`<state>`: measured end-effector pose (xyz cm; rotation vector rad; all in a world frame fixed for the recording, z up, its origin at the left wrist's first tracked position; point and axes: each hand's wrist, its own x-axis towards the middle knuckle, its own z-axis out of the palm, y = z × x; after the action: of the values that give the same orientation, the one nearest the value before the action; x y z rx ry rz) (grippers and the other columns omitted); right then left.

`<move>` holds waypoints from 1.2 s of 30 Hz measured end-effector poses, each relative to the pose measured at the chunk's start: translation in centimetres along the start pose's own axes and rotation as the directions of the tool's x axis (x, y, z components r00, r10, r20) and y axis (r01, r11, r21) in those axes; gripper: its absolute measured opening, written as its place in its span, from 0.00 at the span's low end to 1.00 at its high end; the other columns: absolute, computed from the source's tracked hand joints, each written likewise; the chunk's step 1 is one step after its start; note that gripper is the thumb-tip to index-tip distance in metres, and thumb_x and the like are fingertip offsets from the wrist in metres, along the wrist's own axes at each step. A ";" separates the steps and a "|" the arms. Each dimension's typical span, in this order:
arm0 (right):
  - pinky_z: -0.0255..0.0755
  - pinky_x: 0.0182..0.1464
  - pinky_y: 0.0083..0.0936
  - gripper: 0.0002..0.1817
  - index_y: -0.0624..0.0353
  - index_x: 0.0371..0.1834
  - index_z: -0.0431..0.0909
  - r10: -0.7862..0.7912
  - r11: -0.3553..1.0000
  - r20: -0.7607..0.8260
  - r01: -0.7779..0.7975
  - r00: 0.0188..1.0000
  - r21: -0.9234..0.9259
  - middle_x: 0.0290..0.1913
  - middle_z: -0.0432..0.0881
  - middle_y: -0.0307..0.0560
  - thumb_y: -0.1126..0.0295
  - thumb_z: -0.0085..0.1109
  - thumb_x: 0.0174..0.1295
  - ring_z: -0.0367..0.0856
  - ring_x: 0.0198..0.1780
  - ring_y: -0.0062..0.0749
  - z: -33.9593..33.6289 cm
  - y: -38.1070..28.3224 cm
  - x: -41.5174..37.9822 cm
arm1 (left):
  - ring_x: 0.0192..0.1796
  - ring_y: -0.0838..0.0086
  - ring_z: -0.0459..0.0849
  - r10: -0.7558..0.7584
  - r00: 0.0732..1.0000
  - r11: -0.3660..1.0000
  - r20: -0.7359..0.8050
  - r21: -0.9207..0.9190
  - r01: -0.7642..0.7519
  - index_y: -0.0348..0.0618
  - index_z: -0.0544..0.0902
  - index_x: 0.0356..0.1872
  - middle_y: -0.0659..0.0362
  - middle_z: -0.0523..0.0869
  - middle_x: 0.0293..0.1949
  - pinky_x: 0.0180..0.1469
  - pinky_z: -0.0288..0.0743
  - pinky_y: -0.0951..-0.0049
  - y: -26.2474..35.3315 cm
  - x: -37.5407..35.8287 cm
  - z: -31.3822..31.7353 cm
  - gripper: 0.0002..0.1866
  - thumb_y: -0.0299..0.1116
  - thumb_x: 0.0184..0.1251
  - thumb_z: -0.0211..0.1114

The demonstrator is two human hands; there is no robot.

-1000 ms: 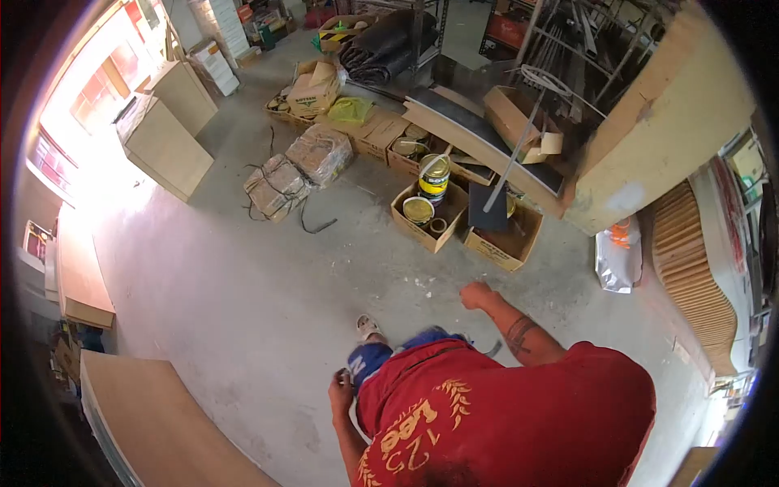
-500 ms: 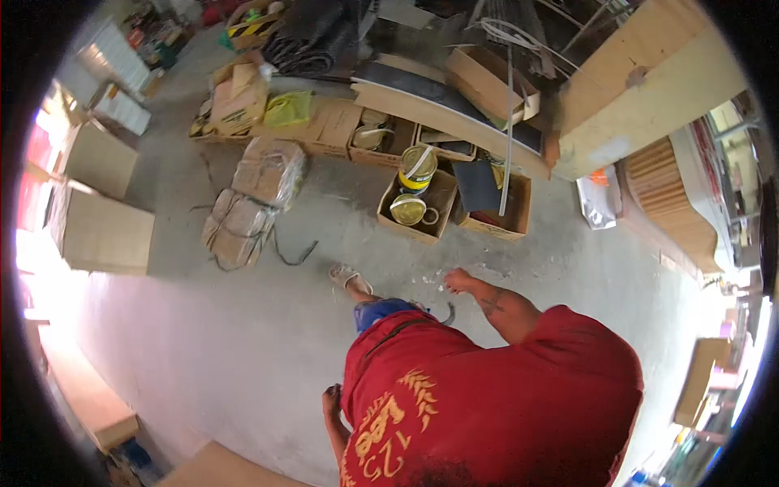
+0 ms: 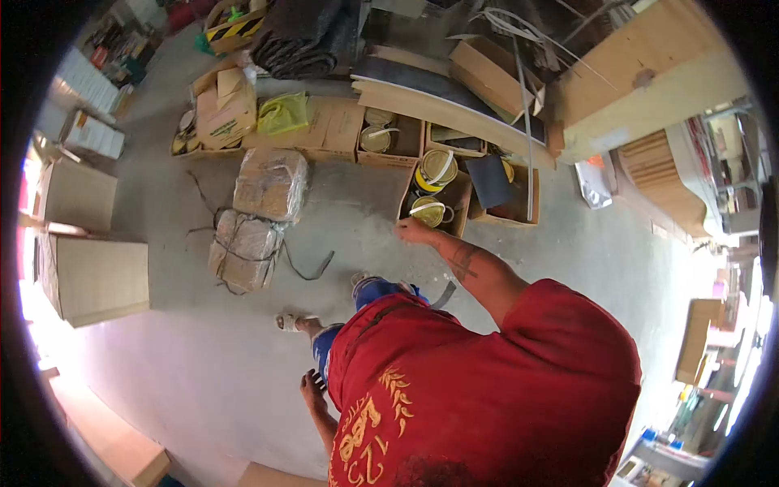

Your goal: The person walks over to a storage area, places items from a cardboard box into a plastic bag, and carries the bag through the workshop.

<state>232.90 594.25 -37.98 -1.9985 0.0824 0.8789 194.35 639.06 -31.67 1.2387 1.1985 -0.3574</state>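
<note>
My right hand (image 3: 415,230) is stretched forward over the floor, its fingers curled in, with nothing showing in them. In this view it overlaps the near corner of an open carton (image 3: 456,221) that holds metal cans with gold lids, one with a white handle (image 3: 428,211). My left hand (image 3: 312,387) hangs low beside my blue shorts (image 3: 326,349), fingers apart and holding nothing. Nearest ahead on the floor are two plastic-wrapped cardboard bundles, one (image 3: 270,185) behind the other (image 3: 246,247), the nearer tied with dark strap (image 3: 312,276).
Along the far side stand more cartons, a yellow-green plastic bag (image 3: 284,113), a rolled dark mat (image 3: 296,49) and long boards (image 3: 430,96). A metal strip (image 3: 529,154) leans there. Pale wooden panels (image 3: 101,280) stand at left. A large plywood piece (image 3: 649,77) sits at upper right.
My right hand has swung forward and left, up to the can carton in view. My left hand has moved forward, fingers now spread. Both feet now show, and the view has shifted.
</note>
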 end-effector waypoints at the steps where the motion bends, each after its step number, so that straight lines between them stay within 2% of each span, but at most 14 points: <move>1: 0.74 0.26 0.26 0.15 0.61 0.36 0.81 0.012 0.998 -0.107 -0.006 0.994 0.061 0.28 0.82 0.42 0.59 0.55 0.62 0.79 0.24 0.27 0.1 -1.4 0.4 | 0.39 0.65 0.83 0.199 0.980 0.956 -0.024 0.223 -0.189 0.38 0.79 0.50 0.50 0.84 0.43 0.42 0.76 0.67 -0.2 2.3 -0.2 0.21 0.45 0.70 0.53; 2: 0.74 0.26 0.26 0.15 0.61 0.36 0.81 0.011 0.998 -0.124 -0.003 0.992 0.063 0.28 0.82 0.42 0.59 0.55 0.62 0.79 0.24 0.27 0.5 -1.5 1.1 | 0.39 0.65 0.82 0.398 0.917 0.830 -0.008 0.429 -0.357 0.36 0.80 0.48 0.50 0.84 0.43 0.44 0.75 0.68 -1.3 5.5 -1.1 0.20 0.44 0.69 0.54; 4: 0.74 0.25 0.27 0.15 0.61 0.39 0.80 -0.043 0.998 -0.102 0.038 0.994 -0.051 0.30 0.83 0.45 0.59 0.54 0.62 0.79 0.24 0.29 1.7 0.0 3.0 | 0.40 0.68 0.82 0.358 0.928 0.833 -0.106 0.485 -0.266 0.35 0.82 0.45 0.51 0.85 0.40 0.46 0.74 0.70 0.8 7.0 -1.7 0.19 0.43 0.67 0.56; 6: 0.74 0.25 0.27 0.15 0.61 0.41 0.80 0.010 1.000 -0.038 -0.011 0.999 -0.029 0.31 0.84 0.46 0.60 0.55 0.62 0.80 0.24 0.30 2.7 -0.3 1.9 | 0.40 0.71 0.81 0.314 0.949 0.906 0.017 0.294 -0.305 0.35 0.82 0.46 0.53 0.85 0.38 0.44 0.73 0.71 1.8 8.3 -4.3 0.19 0.42 0.67 0.57; 7: 0.75 0.24 0.28 0.15 0.60 0.43 0.80 0.068 0.998 0.021 -0.068 0.997 -0.004 0.32 0.84 0.47 0.61 0.55 0.61 0.80 0.24 0.31 3.7 -0.4 1.1 | 0.40 0.72 0.81 0.175 0.984 0.970 0.029 0.167 -0.177 0.37 0.83 0.46 0.54 0.85 0.38 0.43 0.74 0.72 2.1 9.2 -5.7 0.18 0.42 0.68 0.57; 10: 0.76 0.24 0.29 0.15 0.60 0.45 0.80 0.274 0.962 0.033 -0.273 0.961 -0.031 0.34 0.85 0.46 0.62 0.55 0.62 0.82 0.26 0.32 9.3 0.2 -1.2 | 0.38 0.72 0.81 0.179 0.966 0.960 0.185 0.181 -0.213 0.39 0.83 0.46 0.54 0.85 0.39 0.41 0.75 0.73 3.4 10.2 -10.3 0.19 0.44 0.69 0.56; 12: 0.76 0.23 0.29 0.16 0.59 0.47 0.80 0.437 0.898 0.045 -0.433 0.899 -0.076 0.36 0.85 0.46 0.62 0.54 0.62 0.83 0.28 0.33 12.7 0.5 -1.7 | 0.39 0.69 0.82 0.063 0.982 0.992 0.179 0.093 -0.080 0.40 0.81 0.49 0.54 0.86 0.40 0.41 0.76 0.70 6.3 8.1 -12.7 0.20 0.45 0.70 0.54; 14: 0.78 0.26 0.32 0.15 0.58 0.49 0.80 0.039 0.971 0.244 0.021 0.969 -0.239 0.37 0.85 0.46 0.64 0.52 0.62 0.84 0.32 0.33 16.6 2.4 -1.9 | 0.41 0.65 0.83 -0.152 0.973 0.986 0.172 0.097 0.137 0.42 0.77 0.54 0.53 0.85 0.44 0.43 0.78 0.65 7.6 9.1 -17.1 0.20 0.45 0.72 0.50; 15: 0.78 0.28 0.33 0.15 0.58 0.49 0.80 0.198 0.971 0.233 -0.159 0.952 -0.177 0.38 0.85 0.46 0.65 0.52 0.62 0.84 0.33 0.33 18.0 -2.1 -2.9 | 0.41 0.65 0.83 -0.150 0.973 0.986 0.176 0.102 0.134 0.42 0.77 0.54 0.53 0.85 0.44 0.43 0.78 0.65 7.5 10.1 -19.3 0.20 0.45 0.72 0.50; 17: 0.79 0.31 0.34 0.15 0.58 0.49 0.80 0.502 0.863 0.192 -0.504 0.843 -0.042 0.39 0.85 0.46 0.66 0.52 0.62 0.84 0.35 0.33 21.0 -11.2 -5.0 | 0.43 0.61 0.83 -0.117 0.992 0.961 0.039 -0.248 0.123 0.45 0.74 0.58 0.52 0.84 0.47 0.44 0.78 0.60 6.2 11.9 -22.8 0.21 0.45 0.72 0.47; 22: 0.77 0.34 0.29 0.15 0.58 0.49 0.80 0.297 0.955 0.205 -0.295 0.933 -0.044 0.39 0.84 0.45 0.63 0.51 0.65 0.83 0.34 0.30 21.7 -14.9 -2.6 | 0.42 0.60 0.83 -0.226 0.973 0.973 -0.051 -0.063 0.223 0.45 0.75 0.54 0.52 0.83 0.48 0.42 0.79 0.62 7.8 14.1 -27.0 0.21 0.47 0.71 0.47; 27: 0.76 0.32 0.25 0.16 0.59 0.49 0.80 0.133 0.991 -0.114 -0.133 0.984 0.009 0.39 0.84 0.46 0.62 0.49 0.66 0.83 0.32 0.28 17.6 -15.4 -1.2 | 0.38 0.62 0.84 -0.173 0.985 0.984 -0.029 0.043 0.174 0.44 0.75 0.53 0.52 0.84 0.45 0.39 0.79 0.63 12.7 16.9 -25.2 0.20 0.46 0.71 0.48; 30: 0.76 0.31 0.26 0.17 0.60 0.50 0.79 0.228 0.974 -0.158 -0.223 0.961 0.046 0.39 0.84 0.47 0.61 0.49 0.66 0.83 0.31 0.28 15.5 -13.5 -1.1 | 0.35 0.62 0.84 -0.128 0.992 0.981 0.005 -0.145 0.127 0.42 0.76 0.53 0.52 0.85 0.43 0.37 0.79 0.62 16.8 19.0 -21.4 0.20 0.45 0.72 0.48; 36: 0.76 0.31 0.30 0.17 0.56 0.53 0.78 0.422 0.840 0.061 -0.416 0.904 0.349 0.41 0.84 0.48 0.61 0.48 0.68 0.84 0.31 0.34 13.5 -3.2 -0.3 | 0.36 0.65 0.85 -0.078 0.987 0.993 0.140 0.096 0.064 0.40 0.76 0.54 0.51 0.85 0.43 0.36 0.79 0.66 24.0 20.8 -11.1 0.19 0.41 0.71 0.49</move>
<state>226.49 606.38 -39.76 -1.6672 0.6693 1.0348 215.56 664.96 -34.88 1.2291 1.1145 -0.5507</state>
